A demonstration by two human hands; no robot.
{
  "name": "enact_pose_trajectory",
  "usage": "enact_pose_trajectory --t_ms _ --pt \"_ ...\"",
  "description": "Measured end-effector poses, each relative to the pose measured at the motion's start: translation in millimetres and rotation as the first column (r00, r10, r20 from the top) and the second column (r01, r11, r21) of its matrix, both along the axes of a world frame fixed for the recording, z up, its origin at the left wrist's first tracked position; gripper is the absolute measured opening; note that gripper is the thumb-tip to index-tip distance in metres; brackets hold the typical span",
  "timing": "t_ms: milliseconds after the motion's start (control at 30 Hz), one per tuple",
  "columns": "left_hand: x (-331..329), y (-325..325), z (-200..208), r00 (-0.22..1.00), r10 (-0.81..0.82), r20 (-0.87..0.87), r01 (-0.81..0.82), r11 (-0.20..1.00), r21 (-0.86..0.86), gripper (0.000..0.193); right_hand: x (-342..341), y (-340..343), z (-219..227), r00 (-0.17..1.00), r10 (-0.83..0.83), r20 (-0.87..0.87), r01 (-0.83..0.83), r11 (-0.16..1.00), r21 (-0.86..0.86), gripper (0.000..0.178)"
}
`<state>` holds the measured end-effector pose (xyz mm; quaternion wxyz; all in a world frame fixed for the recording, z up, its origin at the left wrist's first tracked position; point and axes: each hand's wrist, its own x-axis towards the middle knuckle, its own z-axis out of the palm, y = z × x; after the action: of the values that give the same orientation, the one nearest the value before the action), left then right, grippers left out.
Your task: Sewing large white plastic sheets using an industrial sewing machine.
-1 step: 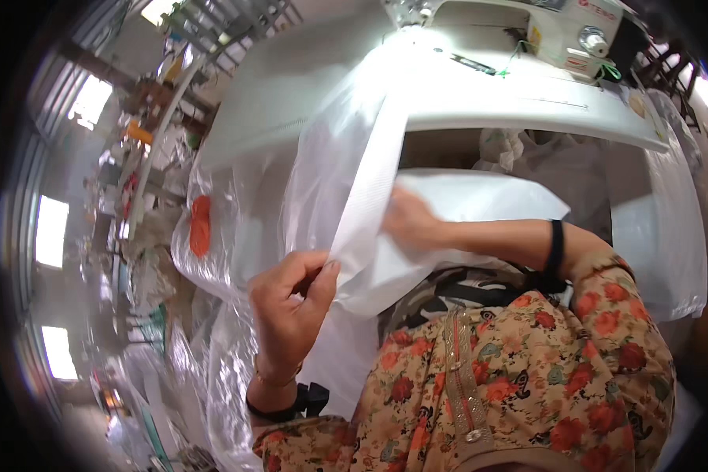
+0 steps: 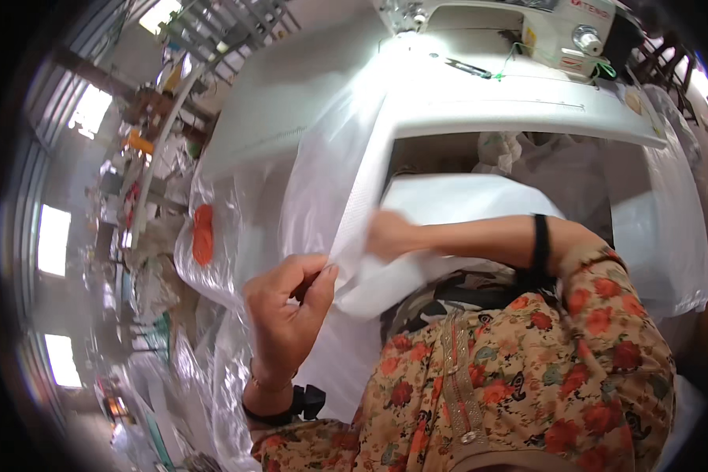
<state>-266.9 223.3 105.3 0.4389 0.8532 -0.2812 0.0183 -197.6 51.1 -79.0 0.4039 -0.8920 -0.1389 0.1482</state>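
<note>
Head view: the left hand pinches the near end of a white woven strip between thumb and forefinger, tips closed together, remaining fingers curled. The strip runs from this pinch up to the lit needle area of the sewing machine. The right hand is motion-blurred beside the strip's right edge; its finger opening and any grip cannot be determined. Relative to the preceding picture, the right hand sits lower and closer to the left hand, whose pinch is nearly unchanged; this suggests the left anchors the strip while the right manipulates its edge. Clear plastic film borders the strip on the left. On the right, a dark gap separates the table front edge from the white sheet, giving the right forearm lateral room.
</note>
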Motion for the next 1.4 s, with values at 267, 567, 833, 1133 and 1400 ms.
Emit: enact_pose_trajectory --t_ms 267,567,833,1133,1400 --pt "11 0 11 0.932 -0.362 0.024 0.322 0.856 0.405 0.004 46 83 -65 0.861 0.401 0.313 -0.321 0.906 -0.276 0.033" --pt "-23 -3 -104 0.969 -0.224 0.103 0.203 0.962 0.182 0.010 34 -84 29 0.889 0.452 0.074 -0.448 0.892 -0.056 0.040" --pt "-47 -8 -111 0.989 0.038 -0.141 -0.051 0.995 -0.090 0.019 81 -185 72 0.638 -0.033 0.769 0.416 0.855 -0.309 0.019" --pt "-54 -17 -128 0.972 0.059 -0.229 -0.080 0.993 -0.085 0.031 128 -209 47 0.513 -0.093 0.853 0.439 0.882 -0.168 0.025" --pt "-16 -57 -155 0.945 -0.203 -0.258 0.203 0.979 -0.027 0.019 123 -209 48 0.633 -0.148 0.760 0.461 0.861 -0.217 0.020"
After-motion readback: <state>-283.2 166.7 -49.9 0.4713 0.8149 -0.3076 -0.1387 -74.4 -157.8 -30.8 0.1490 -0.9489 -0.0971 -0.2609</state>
